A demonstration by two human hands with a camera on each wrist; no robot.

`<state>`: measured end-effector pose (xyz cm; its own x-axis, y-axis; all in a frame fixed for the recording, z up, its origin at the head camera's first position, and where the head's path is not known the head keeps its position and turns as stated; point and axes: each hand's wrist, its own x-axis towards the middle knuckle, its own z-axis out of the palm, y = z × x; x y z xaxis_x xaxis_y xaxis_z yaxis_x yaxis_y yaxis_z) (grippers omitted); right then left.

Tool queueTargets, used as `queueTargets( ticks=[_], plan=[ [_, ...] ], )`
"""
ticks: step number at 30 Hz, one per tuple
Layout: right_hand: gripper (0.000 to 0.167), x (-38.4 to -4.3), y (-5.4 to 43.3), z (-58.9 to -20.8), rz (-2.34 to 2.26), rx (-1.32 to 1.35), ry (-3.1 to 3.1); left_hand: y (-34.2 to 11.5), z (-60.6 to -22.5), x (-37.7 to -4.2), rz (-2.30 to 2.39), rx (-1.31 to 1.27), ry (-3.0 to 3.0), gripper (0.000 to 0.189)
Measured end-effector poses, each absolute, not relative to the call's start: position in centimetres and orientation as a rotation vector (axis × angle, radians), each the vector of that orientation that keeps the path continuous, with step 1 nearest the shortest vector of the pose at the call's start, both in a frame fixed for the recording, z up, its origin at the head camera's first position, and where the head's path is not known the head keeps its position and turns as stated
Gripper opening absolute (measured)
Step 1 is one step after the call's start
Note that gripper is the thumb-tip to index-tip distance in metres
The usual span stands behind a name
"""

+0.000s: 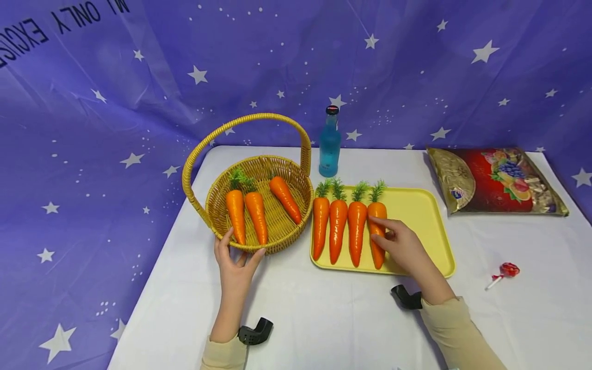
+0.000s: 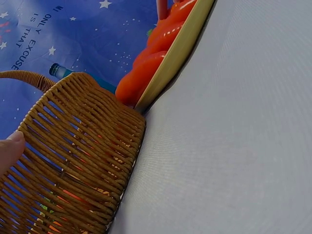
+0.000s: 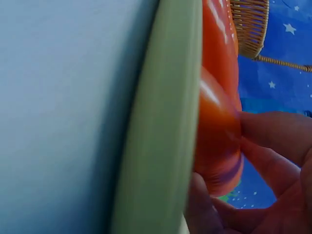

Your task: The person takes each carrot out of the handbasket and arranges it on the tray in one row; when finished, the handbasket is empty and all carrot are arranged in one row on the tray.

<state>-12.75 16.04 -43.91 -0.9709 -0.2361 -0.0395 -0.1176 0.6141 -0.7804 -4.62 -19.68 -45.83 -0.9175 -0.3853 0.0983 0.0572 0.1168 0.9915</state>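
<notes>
My left hand [image 1: 234, 262] grips the near rim of a round wicker basket [image 1: 284, 241] with a tall handle. In the left wrist view its thumb [image 2: 10, 148] lies against the woven wall. Three orange carrots with green tops, such as this one [image 1: 285, 199], lie inside. Several more carrots stand side by side on a yellow tray [image 1: 418, 210], tops pointing away. My right hand [image 1: 401, 244] pinches the rightmost carrot [image 1: 378, 254], which lies on the tray. In the right wrist view, fingers and thumb are on both sides of that carrot [image 3: 217, 131].
Behind the tray stands a bottle of blue drink [image 1: 330, 146]. A red and gold candy bag [image 1: 497, 180] lies at the back right. Nearer, a red lollipop [image 1: 509, 270] lies on the white table [image 1: 324, 329]. A purple starry cloth [image 1: 277, 67] hangs behind.
</notes>
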Motion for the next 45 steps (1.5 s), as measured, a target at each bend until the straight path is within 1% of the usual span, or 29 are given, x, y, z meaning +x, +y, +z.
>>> queueTargets(
  ticks=[8, 20, 22, 25, 29, 33, 37, 45],
  plan=[
    [0.045, -12.8, 15.1, -42.9, -1.02, -0.326, 2.814, -19.7, -45.9, -4.7, -1.863, 0.327, -2.062, 0.084],
    [0.047, -12.5, 15.3, -41.5, -0.873, -0.312, 2.849, -19.6, -45.8, -4.7, -1.854, 0.325, -2.069, 0.084],
    [0.046, -12.5, 15.2, -41.0, -0.892, -0.31, 2.889, -19.6, -45.7, -4.7, -1.851, 0.325, -2.07, 0.083],
    [0.042, -12.8, 14.7, -40.3, -1.05, -0.353, 2.921, -19.6, -45.8, -4.7, -1.852, 0.327, -2.063, 0.083],
    [0.042, -13.6, 12.6, -38.9, -1.419, -0.47, 2.739, -19.8, -45.9, -4.6, -1.861, 0.33, -2.052, 0.083],
    [0.044, -14.5, 9.4, -37.5, -1.613, -0.487, 2.47, -19.9, -45.7, -4.5, -1.869, 0.338, -2.058, 0.083],
    [0.047, -15.4, 6.1, -36.9, -1.661, -0.532, 2.303, -19.8, -45.1, -4.3, -1.888, 0.354, -2.072, 0.084],
    [0.043, -16.9, 0.3, -37.4, -1.542, -0.745, 2.232, -18.9, -42.6, -3.9, -1.899, 0.352, -2.084, 0.081]
  ],
)
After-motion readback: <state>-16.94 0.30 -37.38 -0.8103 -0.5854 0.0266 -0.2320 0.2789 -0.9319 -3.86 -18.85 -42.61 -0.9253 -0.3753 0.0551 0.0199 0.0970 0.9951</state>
